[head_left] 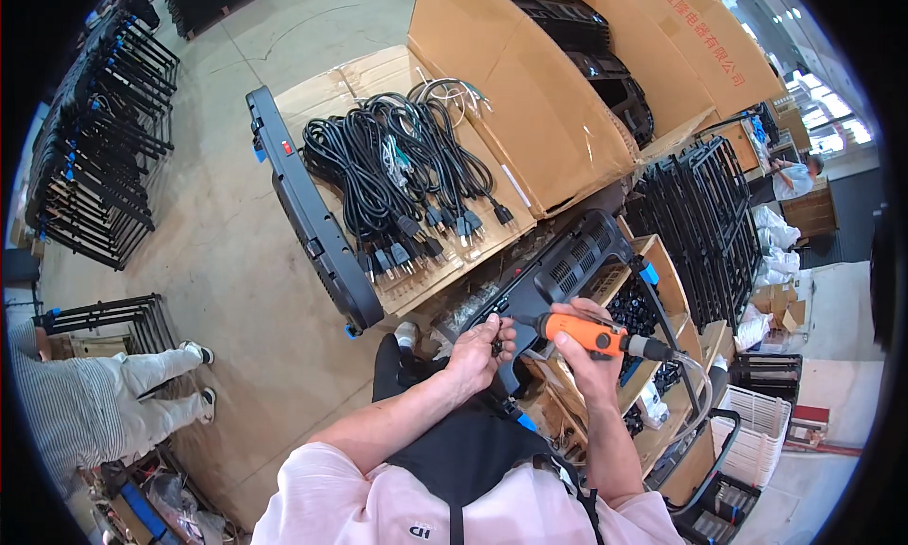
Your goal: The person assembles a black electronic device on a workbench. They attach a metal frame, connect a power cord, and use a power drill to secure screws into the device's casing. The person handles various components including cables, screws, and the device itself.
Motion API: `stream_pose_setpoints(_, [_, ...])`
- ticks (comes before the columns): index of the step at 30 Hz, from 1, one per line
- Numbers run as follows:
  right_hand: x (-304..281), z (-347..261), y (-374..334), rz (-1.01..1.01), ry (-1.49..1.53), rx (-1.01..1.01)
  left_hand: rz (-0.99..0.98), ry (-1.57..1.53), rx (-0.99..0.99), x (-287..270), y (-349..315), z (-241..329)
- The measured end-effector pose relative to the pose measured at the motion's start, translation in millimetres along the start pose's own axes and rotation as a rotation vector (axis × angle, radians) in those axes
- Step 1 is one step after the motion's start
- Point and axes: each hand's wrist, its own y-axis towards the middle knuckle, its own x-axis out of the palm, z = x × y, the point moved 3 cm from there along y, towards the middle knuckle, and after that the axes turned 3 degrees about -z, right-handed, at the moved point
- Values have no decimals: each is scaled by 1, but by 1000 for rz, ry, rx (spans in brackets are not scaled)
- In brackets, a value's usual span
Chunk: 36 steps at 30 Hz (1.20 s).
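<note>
An orange-and-black power screwdriver (591, 335) is gripped in my right hand (588, 363), its dark front end pointing left toward my other hand. The fingers of my left hand (480, 352) are pinched together, with something small and dark between them that I cannot make out. Both hands are over a long black plastic housing (563, 266) with slotted vents, which lies slanted in front of me. A clear hose (707, 384) runs from the screwdriver's rear end.
Coiled black power cords (378, 167) lie on a cardboard-covered surface, beside another black housing (307, 214). A large cardboard box (511, 82) holds black parts. Wooden bins (672, 294) of small black pieces stand at right. Stacked black frames (700, 233) are behind. Another person (104, 403) is at left.
</note>
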Motion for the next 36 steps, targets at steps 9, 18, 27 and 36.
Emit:
stream_pose_setpoints(9, [-8,15,-15,34,112,36,-60,12,-53,-2,-1,5])
stream_pose_setpoints(18, [-6,19,-13,-25,96,67,-44,-13,-125,-2,-4,9])
stream_pose_setpoints(27, [16,35,-19,-48,-81,-12,-72,-163,-106,-2,4,3])
stream_pose_setpoints(36, [25,29,-7,-93,-175,-42,-115,-220,-42,-3,3,1])
